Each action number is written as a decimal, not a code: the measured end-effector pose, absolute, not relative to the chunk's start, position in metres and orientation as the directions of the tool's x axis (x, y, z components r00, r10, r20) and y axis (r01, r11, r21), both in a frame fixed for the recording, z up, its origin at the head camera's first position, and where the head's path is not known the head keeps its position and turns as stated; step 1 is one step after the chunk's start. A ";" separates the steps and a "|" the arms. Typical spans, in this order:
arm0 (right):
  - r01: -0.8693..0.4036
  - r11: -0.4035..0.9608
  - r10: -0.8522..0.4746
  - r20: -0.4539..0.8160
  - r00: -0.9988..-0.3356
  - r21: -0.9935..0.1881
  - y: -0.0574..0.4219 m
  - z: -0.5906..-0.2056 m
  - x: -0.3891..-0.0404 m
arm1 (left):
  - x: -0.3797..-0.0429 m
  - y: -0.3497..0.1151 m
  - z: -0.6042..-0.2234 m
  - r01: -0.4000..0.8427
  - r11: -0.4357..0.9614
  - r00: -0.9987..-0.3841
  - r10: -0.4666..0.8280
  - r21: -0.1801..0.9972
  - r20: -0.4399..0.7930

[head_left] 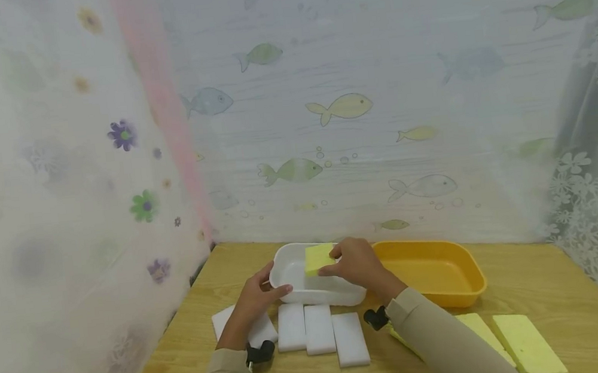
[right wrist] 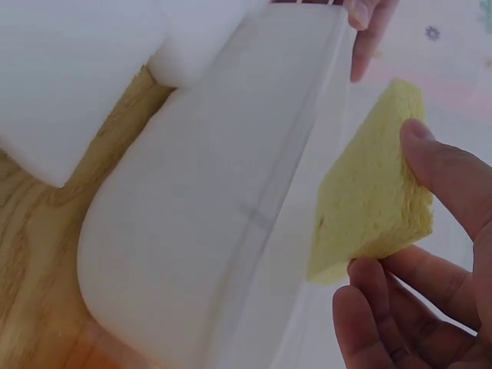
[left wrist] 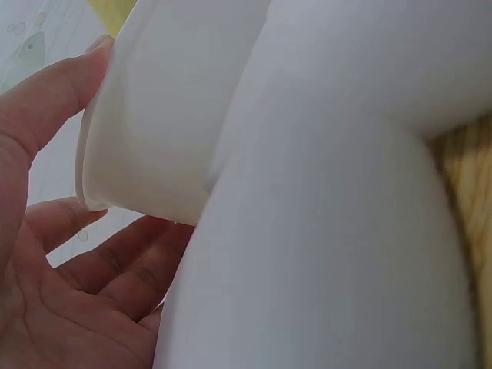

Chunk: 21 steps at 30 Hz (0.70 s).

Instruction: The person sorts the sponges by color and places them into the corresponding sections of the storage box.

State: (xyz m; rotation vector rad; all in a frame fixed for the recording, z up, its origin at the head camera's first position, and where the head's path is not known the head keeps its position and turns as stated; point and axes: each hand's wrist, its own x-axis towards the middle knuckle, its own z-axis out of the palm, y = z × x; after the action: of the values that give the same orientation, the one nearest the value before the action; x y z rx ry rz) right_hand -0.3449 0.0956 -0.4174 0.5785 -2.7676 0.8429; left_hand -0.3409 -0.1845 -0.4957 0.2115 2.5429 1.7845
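A white plastic tray [head_left: 320, 296] lies near the back of the table. My left hand [head_left: 255, 302] grips its left end, the thumb on the rim and the fingers around the outside. In the right wrist view, my right hand [right wrist: 430, 307] pinches a yellow sponge [right wrist: 369, 188] by one end, thumb on one face and fingertips on the other. From the head view, the right hand [head_left: 357, 262] holds that sponge [head_left: 318, 259] over the white tray, overlapping its inside.
Several white sponge blocks [head_left: 350, 339] lie in front of the white tray, some partly behind the left hand. An orange tray [head_left: 431, 270] stands right of it. More yellow sponges [head_left: 528, 344] lie at the front right, partly hidden by the right sleeve. A patterned curtain [head_left: 349, 145] hangs behind.
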 end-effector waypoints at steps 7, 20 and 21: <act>-0.399 0.760 -0.310 0.253 -0.916 -0.513 0.081 -0.421 -0.355 | -0.341 -0.184 -0.495 0.090 0.326 -0.990 0.129 0.941 0.050; -0.289 0.809 -0.233 0.171 -0.957 -0.512 0.055 -0.435 -0.366 | -0.341 -0.184 -0.494 0.095 0.301 -0.989 0.140 0.949 0.055; -0.289 0.808 -0.236 0.168 -0.957 -0.513 0.054 -0.436 -0.368 | -0.341 -0.185 -0.495 0.097 0.298 -0.988 0.141 0.950 0.057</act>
State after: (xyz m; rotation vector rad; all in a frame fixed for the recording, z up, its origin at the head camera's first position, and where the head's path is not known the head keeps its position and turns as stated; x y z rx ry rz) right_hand -0.3676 0.0542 -0.4361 0.4211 -2.8955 0.8453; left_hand -0.3408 -0.1846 -0.4950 0.2289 2.5003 1.8257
